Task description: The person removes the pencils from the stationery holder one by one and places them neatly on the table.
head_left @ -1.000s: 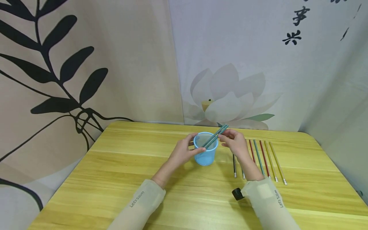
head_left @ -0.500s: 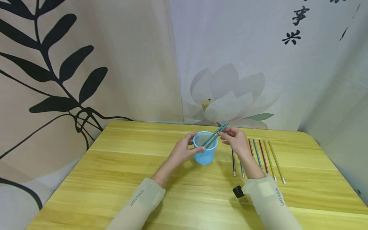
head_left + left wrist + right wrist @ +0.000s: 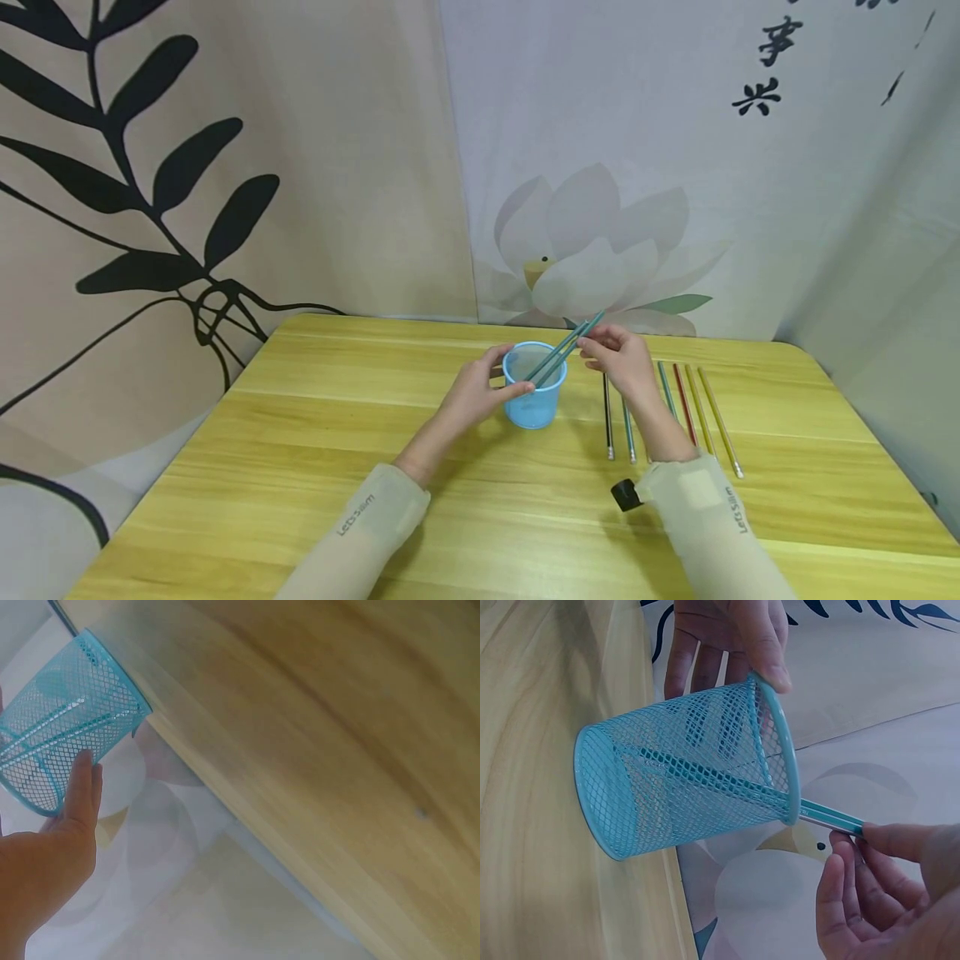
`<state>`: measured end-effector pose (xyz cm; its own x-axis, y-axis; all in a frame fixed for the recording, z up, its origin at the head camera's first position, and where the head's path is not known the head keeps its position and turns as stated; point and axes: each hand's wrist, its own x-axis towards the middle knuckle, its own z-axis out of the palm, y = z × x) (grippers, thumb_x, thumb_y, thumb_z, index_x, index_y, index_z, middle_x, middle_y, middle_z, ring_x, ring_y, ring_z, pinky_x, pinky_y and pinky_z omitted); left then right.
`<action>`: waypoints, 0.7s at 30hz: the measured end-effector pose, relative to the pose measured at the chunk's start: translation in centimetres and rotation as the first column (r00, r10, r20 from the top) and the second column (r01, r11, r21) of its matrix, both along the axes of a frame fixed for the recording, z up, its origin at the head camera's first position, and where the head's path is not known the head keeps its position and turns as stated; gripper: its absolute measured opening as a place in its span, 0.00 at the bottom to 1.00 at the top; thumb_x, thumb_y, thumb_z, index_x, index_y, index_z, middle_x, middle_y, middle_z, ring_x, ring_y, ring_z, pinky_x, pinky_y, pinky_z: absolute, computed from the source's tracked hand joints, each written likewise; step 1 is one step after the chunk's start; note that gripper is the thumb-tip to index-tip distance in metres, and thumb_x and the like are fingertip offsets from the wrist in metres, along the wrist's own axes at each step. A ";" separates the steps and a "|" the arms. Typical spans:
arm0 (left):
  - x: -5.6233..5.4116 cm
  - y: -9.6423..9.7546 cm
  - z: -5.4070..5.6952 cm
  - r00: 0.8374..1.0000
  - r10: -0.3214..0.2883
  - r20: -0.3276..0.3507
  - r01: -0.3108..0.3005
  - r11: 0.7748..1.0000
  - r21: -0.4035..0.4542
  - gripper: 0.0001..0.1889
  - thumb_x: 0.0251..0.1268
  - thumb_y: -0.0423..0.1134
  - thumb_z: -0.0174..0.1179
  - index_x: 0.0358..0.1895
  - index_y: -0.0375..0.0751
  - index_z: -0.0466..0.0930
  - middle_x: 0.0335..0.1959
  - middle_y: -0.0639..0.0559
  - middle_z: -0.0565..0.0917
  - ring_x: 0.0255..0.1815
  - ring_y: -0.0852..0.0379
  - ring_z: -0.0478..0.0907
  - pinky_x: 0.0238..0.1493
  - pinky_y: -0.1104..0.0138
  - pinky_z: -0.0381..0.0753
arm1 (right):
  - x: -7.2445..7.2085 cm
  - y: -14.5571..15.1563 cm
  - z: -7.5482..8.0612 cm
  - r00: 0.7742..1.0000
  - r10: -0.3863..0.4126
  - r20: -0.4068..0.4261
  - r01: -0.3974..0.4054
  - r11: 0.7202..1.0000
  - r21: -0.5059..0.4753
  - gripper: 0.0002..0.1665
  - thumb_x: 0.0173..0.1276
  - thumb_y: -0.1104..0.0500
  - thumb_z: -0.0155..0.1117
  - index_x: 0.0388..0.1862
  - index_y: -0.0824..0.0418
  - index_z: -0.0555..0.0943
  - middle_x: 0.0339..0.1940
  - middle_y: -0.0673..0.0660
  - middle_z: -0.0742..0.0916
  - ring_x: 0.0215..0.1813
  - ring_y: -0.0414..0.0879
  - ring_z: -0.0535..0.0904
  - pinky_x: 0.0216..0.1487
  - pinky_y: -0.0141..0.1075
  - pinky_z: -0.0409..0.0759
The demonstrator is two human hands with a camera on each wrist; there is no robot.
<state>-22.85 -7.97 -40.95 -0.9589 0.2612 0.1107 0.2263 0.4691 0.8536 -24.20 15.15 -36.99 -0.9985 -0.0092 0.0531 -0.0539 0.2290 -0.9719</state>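
Note:
A light blue mesh cup (image 3: pixel 534 404) stands on the yellow wooden table (image 3: pixel 337 467). My left hand (image 3: pixel 476 392) grips it by the rim and side, thumb on the rim. Two teal pencils (image 3: pixel 558 354) lean in the cup, tips down, with their upper ends sticking out to the right. My right hand (image 3: pixel 618 358) pinches them near those ends. The right wrist view shows the cup (image 3: pixel 682 780), the pencils (image 3: pixel 825 816) crossing its rim, and my right fingertips (image 3: pixel 870 836) at their ends. In the left wrist view the left hand (image 3: pixel 52 862) lies against the cup (image 3: pixel 67 727).
Several coloured pencils (image 3: pixel 686 400) lie in a row on the table right of the cup, partly hidden by my right forearm. A black wrist camera (image 3: pixel 624 494) sits on the right sleeve. Printed fabric backdrops (image 3: pixel 585 250) close off the table's far and side edges.
My right hand has moved a little right and up with the teal pencils' ends, so they lean steeper in the cup. The left hand and cup have stayed put.

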 end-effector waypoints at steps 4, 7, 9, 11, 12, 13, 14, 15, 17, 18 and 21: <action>0.1 0.0 0.0 1.000 0.000 0.001 0.000 1.000 0.000 0.38 0.62 0.48 0.70 0.72 0.38 0.65 0.69 0.39 0.75 0.67 0.39 0.76 0.66 0.47 0.78 | -0.1 0.2 0.1 1.000 -0.006 -0.012 0.006 1.000 -0.007 0.18 0.72 0.61 0.63 0.52 0.74 0.77 0.30 0.39 0.86 0.35 0.32 0.83 0.39 0.24 0.86; 0.1 0.0 0.0 1.000 0.000 0.000 0.000 1.000 -0.001 0.38 0.62 0.48 0.69 0.72 0.39 0.65 0.69 0.39 0.75 0.67 0.39 0.76 0.66 0.47 0.78 | -0.1 0.3 0.2 1.000 -0.007 -0.012 0.007 1.000 -0.010 0.17 0.72 0.61 0.62 0.52 0.73 0.77 0.33 0.43 0.86 0.36 0.33 0.83 0.39 0.24 0.86; 0.1 -0.1 0.0 1.000 0.000 -0.001 0.000 1.000 -0.001 0.38 0.62 0.48 0.69 0.72 0.39 0.65 0.69 0.39 0.75 0.67 0.39 0.76 0.66 0.47 0.78 | -0.2 0.4 0.4 1.000 -0.005 -0.013 0.004 1.000 -0.008 0.17 0.73 0.61 0.61 0.53 0.73 0.76 0.34 0.43 0.86 0.36 0.33 0.83 0.40 0.24 0.86; 0.1 -0.1 0.0 1.000 -0.001 -0.003 0.001 1.000 -0.001 0.38 0.62 0.48 0.69 0.72 0.39 0.65 0.69 0.39 0.75 0.67 0.39 0.76 0.66 0.47 0.78 | -0.2 0.5 0.5 1.000 -0.003 -0.014 0.003 1.000 -0.008 0.17 0.73 0.61 0.61 0.53 0.73 0.76 0.33 0.41 0.86 0.36 0.33 0.83 0.41 0.25 0.87; 0.0 -0.1 0.0 1.000 -0.001 -0.004 0.001 1.000 -0.001 0.38 0.62 0.48 0.70 0.72 0.39 0.65 0.69 0.39 0.75 0.67 0.39 0.76 0.66 0.47 0.78 | -0.2 0.6 0.5 1.000 -0.003 -0.014 0.003 1.000 -0.009 0.17 0.73 0.61 0.61 0.53 0.73 0.76 0.32 0.40 0.86 0.37 0.33 0.83 0.41 0.26 0.87; 0.0 -0.1 0.0 1.000 -0.002 -0.005 0.002 1.000 -0.001 0.38 0.62 0.48 0.69 0.72 0.39 0.65 0.69 0.39 0.75 0.67 0.39 0.77 0.66 0.47 0.78 | -0.2 0.6 0.6 1.000 -0.003 -0.016 0.003 1.000 -0.011 0.17 0.73 0.61 0.61 0.53 0.73 0.76 0.32 0.39 0.85 0.37 0.33 0.83 0.42 0.26 0.87; 0.0 -0.1 0.0 1.000 -0.002 -0.006 0.002 1.000 -0.001 0.38 0.62 0.48 0.69 0.72 0.39 0.65 0.69 0.39 0.75 0.67 0.39 0.77 0.66 0.47 0.78 | -0.2 0.6 0.6 1.000 -0.004 -0.017 0.004 1.000 -0.012 0.17 0.73 0.61 0.61 0.53 0.73 0.76 0.31 0.38 0.85 0.36 0.33 0.83 0.41 0.26 0.87; 0.0 -0.1 0.0 1.000 -0.002 -0.006 0.002 1.000 -0.001 0.38 0.62 0.49 0.69 0.72 0.39 0.65 0.69 0.39 0.75 0.67 0.39 0.77 0.66 0.47 0.78 | -0.2 0.6 0.7 1.000 -0.008 -0.015 0.008 1.000 -0.018 0.16 0.73 0.61 0.61 0.52 0.72 0.76 0.30 0.38 0.85 0.36 0.33 0.83 0.41 0.25 0.87; 0.0 -0.1 0.0 1.000 -0.003 -0.005 0.003 1.000 -0.001 0.38 0.62 0.49 0.69 0.72 0.39 0.65 0.69 0.39 0.75 0.67 0.39 0.77 0.66 0.48 0.78 | -0.2 0.7 0.8 1.000 -0.012 -0.015 0.011 1.000 -0.028 0.15 0.72 0.62 0.62 0.51 0.72 0.77 0.30 0.38 0.85 0.35 0.33 0.83 0.40 0.24 0.86; 0.0 -0.1 0.0 1.000 -0.003 -0.005 0.003 1.000 0.001 0.38 0.62 0.49 0.69 0.72 0.39 0.65 0.69 0.39 0.75 0.66 0.39 0.77 0.66 0.47 0.79 | -0.2 0.7 0.9 1.000 -0.013 -0.015 0.012 0.999 -0.030 0.15 0.72 0.62 0.62 0.51 0.71 0.77 0.31 0.38 0.85 0.35 0.32 0.83 0.40 0.24 0.86; 0.1 -0.1 0.0 1.000 -0.004 -0.004 0.004 1.000 0.003 0.38 0.62 0.48 0.69 0.72 0.39 0.65 0.69 0.39 0.75 0.66 0.39 0.77 0.66 0.47 0.79 | -0.2 0.7 1.1 1.000 -0.020 -0.013 0.020 0.999 -0.038 0.14 0.72 0.61 0.62 0.50 0.70 0.77 0.31 0.38 0.85 0.35 0.32 0.83 0.39 0.23 0.86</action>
<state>-22.78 -8.07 -40.92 -0.9574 0.2650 0.1149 0.2314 0.4656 0.8542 -24.39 15.89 -35.88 -0.9977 0.0128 0.0662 -0.0625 0.1928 -0.9792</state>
